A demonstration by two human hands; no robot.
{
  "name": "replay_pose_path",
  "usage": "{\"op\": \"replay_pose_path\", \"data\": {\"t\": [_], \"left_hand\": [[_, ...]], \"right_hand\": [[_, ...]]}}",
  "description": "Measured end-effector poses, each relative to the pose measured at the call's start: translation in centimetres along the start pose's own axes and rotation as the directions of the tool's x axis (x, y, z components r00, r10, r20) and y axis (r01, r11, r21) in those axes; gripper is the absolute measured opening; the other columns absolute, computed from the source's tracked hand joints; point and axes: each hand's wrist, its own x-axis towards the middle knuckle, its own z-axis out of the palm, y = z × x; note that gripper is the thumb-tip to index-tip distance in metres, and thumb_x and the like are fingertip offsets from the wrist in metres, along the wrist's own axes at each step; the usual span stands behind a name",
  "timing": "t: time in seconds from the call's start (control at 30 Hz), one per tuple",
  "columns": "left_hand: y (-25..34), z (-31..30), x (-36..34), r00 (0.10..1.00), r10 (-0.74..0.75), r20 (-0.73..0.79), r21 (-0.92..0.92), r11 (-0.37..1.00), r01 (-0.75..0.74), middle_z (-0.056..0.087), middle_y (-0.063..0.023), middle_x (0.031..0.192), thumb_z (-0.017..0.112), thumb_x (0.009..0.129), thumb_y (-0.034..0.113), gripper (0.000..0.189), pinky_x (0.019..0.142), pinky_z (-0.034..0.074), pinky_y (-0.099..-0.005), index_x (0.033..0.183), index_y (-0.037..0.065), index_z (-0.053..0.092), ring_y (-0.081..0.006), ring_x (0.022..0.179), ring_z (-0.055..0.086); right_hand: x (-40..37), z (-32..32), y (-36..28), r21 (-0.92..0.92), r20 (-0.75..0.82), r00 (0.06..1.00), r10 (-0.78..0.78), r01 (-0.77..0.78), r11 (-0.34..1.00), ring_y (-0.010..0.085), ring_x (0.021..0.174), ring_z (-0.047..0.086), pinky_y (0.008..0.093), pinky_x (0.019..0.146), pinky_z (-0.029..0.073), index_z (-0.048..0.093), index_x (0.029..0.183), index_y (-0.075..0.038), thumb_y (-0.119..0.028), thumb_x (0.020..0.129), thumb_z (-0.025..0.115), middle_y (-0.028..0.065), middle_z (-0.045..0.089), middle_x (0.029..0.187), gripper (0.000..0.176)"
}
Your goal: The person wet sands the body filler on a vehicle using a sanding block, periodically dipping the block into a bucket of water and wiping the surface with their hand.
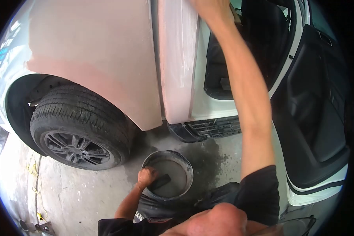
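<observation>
Block [161, 181] likely stiff, wet, slippery | left grip [147, 176] clenched on its end, bucket [167, 153] beneath | right grip [208, 5]: cannot tell

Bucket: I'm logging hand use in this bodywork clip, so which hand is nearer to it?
Left. The left hand is at the bucket rim, gripping a dark block inside it. The right hand is raised far above, against the car panel.

No word can be read in full. White lettering [139, 215] stands on the black cloth [153, 208] just below the left hand [146, 176], too cut off and blurred to make out.
</observation>
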Motion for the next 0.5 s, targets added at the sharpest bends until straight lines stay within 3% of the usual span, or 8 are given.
{"op": "replay_pose_path", "data": {"t": [0.07,0.13,0.17,0.23,0.33,0.4,0.47,0.5], "left_hand": [[-0.2,0.1,-0.2,0.999,-0.008,0.04,-0.016,1.0,0.008,0.074,-0.0136,0.097,0.07,0.086,0.034,0.026,0.081,0.057,-0.0462,0.095,0.011,0.076,-0.0347,0.089,0.072],[0.0,0.0,-0.9,1.0,0.031,-0.002,-0.024,0.999,-0.031,0.074,-0.0139,0.096,0.07,0.087,0.034,0.025,0.08,0.057,-0.0465,0.093,0.01,0.075,-0.0349,0.088,0.072],[0.1,0.0,-0.5,0.998,0.05,-0.041,-0.02,0.998,-0.051,0.074,-0.014,0.096,0.07,0.087,0.034,0.025,0.079,0.057,-0.0467,0.092,0.01,0.075,-0.035,0.088,0.071],[-0.6,0.5,-0.5,1.0,0.027,0.007,0.018,0.999,-0.027,0.074,-0.0142,0.097,0.07,0.086,0.034,0.025,0.08,0.057,-0.0475,0.094,0.011,0.075,-0.0363,0.091,0.071],[-0.4,0.6,-0.1,0.999,0.041,0.002,0.041,0.998,-0.041,0.074,-0.0143,0.094,0.067,0.089,0.032,0.024,0.079,0.057,-0.0475,0.089,0.01,0.074,-0.0358,0.087,0.071],[-0.2,0.3,-0.1,0.998,0.057,0.014,0.019,0.998,-0.057,0.074,-0.0142,0.094,0.067,0.088,0.033,0.024,0.079,0.057,-0.0475,0.089,0.01,0.074,-0.0358,0.087,0.071],[-0.3,0.5,-0.1,0.999,0.048,0.004,0.067,0.997,-0.048,0.073,-0.0147,0.095,0.068,0.088,0.034,0.025,0.08,0.057,-0.0472,0.091,0.009,0.074,-0.0357,0.089,0.071],[-0.3,0.6,-0.2,0.999,0.046,0.001,0.073,0.996,-0.046,0.073,-0.015,0.096,0.068,0.088,0.034,0.025,0.08,0.056,-0.0472,0.092,0.009,0.074,-0.0358,0.089,0.071]], "right_hand": [[-9.5,0.9,0.7,-0.181,0.044,0.979,-0.2,0.204,0.962,0.0439,0.112,0.054,0.0512,0.084,0.048,0.061,0.14,-0.024,-0.04,0.081,0.079,0.0281,0.051,0.133,0.064],[-22.1,1.6,1.6,-0.093,0.056,0.932,-0.359,0.363,0.927,0.0406,0.11,0.058,0.0528,0.089,0.047,0.053,0.148,-0.032,-0.042,0.082,0.078,0.0284,0.051,0.136,0.072],[-22.7,0.8,1.7,-0.07,0.099,0.92,-0.38,0.387,0.919,0.0409,0.112,0.057,0.0534,0.09,0.047,0.052,0.149,-0.032,-0.041,0.081,0.079,0.0288,0.05,0.138,0.073],[-22.4,-0.2,1.4,-0.032,0.171,0.904,-0.391,0.402,0.915,0.0415,0.115,0.056,0.0547,0.093,0.047,0.05,0.151,-0.034,-0.041,0.08,0.08,0.0297,0.047,0.142,0.078],[-10.3,0.9,2.7,-0.162,0.025,0.947,-0.319,0.319,0.934,0.038,0.109,0.058,0.0514,0.08,0.046,0.05,0.15,-0.032,-0.043,0.086,0.074,0.0255,0.051,0.135,0.07],[-2.8,-1.4,1.3,0.039,-0.012,1.0,-0.024,0.024,0.999,0.0349,0.105,0.052,0.0481,0.091,0.046,0.049,0.149,-0.01,-0.03,0.096,0.067,0.0238,0.052,0.123,0.059],[-3.5,-0.7,0.8,-0.067,-0.02,1.0,-0.007,0.005,0.998,0.0339,0.106,0.052,0.048,0.09,0.044,0.05,0.148,-0.01,-0.03,0.097,0.066,0.0226,0.053,0.123,0.058],[-7.2,-0.1,0.8,-0.113,0.003,0.996,-0.086,0.086,0.99,0.0371,0.11,0.052,0.0498,0.088,0.045,0.056,0.144,-0.018,-0.036,0.09,0.071,0.023,0.051,0.13,0.059]]}}
